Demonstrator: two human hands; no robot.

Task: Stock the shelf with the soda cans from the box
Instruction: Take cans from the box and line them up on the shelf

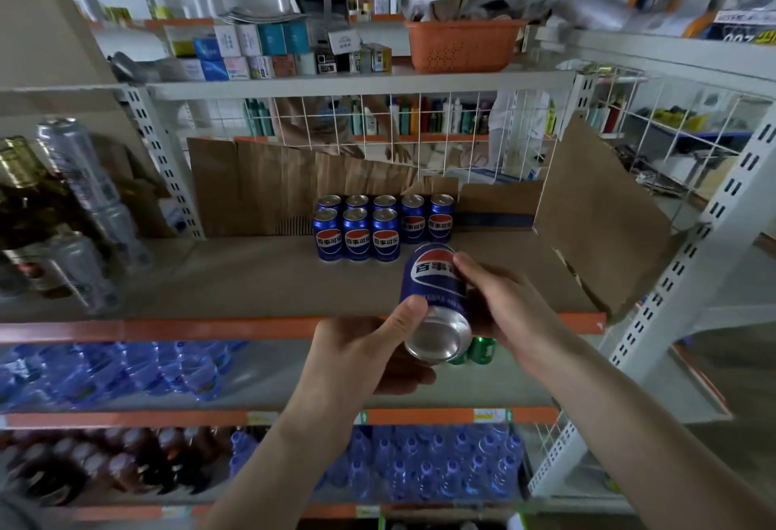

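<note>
While both hands held it over the shelf (pixel 252 277) edge, the blue soda can (pixel 434 290) lay tilted, its silver base toward the camera, left hand (pixel 369 353) gripping at 7 o'clock, right hand (pixel 504 303) at 3; eight matching cans (pixel 384 225) stood at 12.

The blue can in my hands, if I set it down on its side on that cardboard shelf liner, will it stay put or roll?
Probably roll: the can is a smooth round cylinder, and it now lies tilted between the left hand and right hand. Stood upright like the shelved cans, it should stay. The liner looks flat.
</note>
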